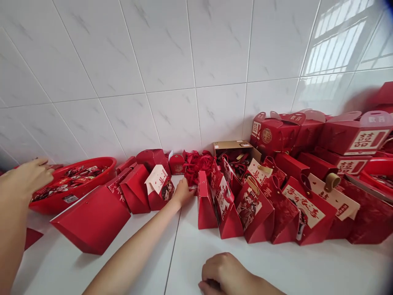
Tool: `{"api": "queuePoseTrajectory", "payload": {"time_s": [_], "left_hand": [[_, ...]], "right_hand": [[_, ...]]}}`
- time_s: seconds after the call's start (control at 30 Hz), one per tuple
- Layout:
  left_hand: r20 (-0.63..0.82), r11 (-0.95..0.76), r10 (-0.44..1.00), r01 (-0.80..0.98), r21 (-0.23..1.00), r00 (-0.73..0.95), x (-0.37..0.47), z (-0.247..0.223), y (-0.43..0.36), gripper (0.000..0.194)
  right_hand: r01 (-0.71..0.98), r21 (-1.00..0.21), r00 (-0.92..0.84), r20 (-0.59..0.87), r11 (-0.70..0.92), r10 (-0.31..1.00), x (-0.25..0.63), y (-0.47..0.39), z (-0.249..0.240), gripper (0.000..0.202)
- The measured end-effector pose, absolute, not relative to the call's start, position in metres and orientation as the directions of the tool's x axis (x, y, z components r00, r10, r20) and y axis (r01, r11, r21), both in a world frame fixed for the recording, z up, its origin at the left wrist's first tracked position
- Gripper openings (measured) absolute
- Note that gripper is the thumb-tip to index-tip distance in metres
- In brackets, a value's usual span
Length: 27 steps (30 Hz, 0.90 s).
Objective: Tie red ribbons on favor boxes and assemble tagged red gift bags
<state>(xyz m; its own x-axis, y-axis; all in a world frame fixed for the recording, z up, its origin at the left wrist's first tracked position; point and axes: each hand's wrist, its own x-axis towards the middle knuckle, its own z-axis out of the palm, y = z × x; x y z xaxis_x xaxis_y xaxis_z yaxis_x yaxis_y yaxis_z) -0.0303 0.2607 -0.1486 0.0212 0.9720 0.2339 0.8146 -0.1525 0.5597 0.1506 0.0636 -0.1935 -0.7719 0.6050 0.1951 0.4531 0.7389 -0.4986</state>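
Note:
My left hand (183,193) stretches out to a pile of red ribbons (199,164) near the wall. Its fingers are closed on a ribbon at the pile's near edge. Close by on the left stands a red gift box with a cream flap and a cartoon figure (160,186). A narrow red gift box (206,200) is just to its right. In the foreground my right hand (226,272) is curled into a loose fist above the white tabletop (190,254), with nothing visible in it. Its palm side is hidden.
Another person's hand (35,176) is over a red basin (104,166) of small wrapped packets. A large red box (95,219) tilts in front. Several gift boxes with loops (285,205) line the right, with handled boxes (353,129) stacked behind. A cardboard carton (231,145) stands against the tiled wall.

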Motion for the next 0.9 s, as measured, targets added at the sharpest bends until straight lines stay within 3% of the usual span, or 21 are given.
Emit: {"api": "queuePoseTrajectory", "payload": {"time_s": [0.13,0.27,0.4,0.5,0.57,0.63,0.7,0.83,0.9], "left_hand": [[0.180,-0.125,0.983,0.878,0.463,0.045,-0.052,-0.156,0.212,0.028],[0.105,-0.166,0.985,0.889,0.427,0.133,-0.072,-0.155,0.139,0.006],[0.047,-0.197,0.979,0.871,0.450,0.198,-0.078,-0.146,0.061,0.019],[-0.007,-0.196,0.973,0.846,0.495,0.229,-0.075,-0.138,0.007,0.022],[-0.024,-0.194,0.969,0.813,0.548,0.247,-0.070,-0.135,-0.023,0.025],[0.020,-0.219,0.965,0.766,0.604,0.261,-0.066,-0.133,-0.045,0.027],[0.126,-0.273,0.959,0.708,0.651,0.254,-0.061,-0.129,-0.058,0.027],[0.297,-0.341,0.939,0.602,0.722,0.175,-0.052,-0.112,-0.061,0.021],[0.353,-0.384,0.919,0.587,0.713,0.173,-0.048,-0.101,-0.057,0.017]], "right_hand": [[0.429,-0.612,-0.723,0.209,0.665,0.658,0.154,0.060,-0.191,0.013],[0.386,-0.733,-0.634,0.229,0.559,0.738,0.154,0.056,-0.185,0.017],[0.380,-0.810,-0.507,0.222,0.447,0.833,0.153,0.052,-0.178,0.023],[0.323,-0.747,-0.506,0.383,0.581,0.773,0.152,0.040,-0.173,0.021],[0.230,-0.619,-0.610,0.510,0.751,0.606,0.151,0.028,-0.171,0.046],[0.132,-0.529,-0.725,0.526,0.838,0.446,0.148,0.017,-0.170,0.075],[0.110,-0.523,-0.788,0.472,0.845,0.395,0.143,0.010,-0.170,0.091],[0.180,-0.603,-0.788,0.384,0.777,0.481,0.134,0.009,-0.171,0.093],[0.143,-0.668,-0.753,0.405,0.730,0.518,0.130,0.009,-0.166,0.107]]}}
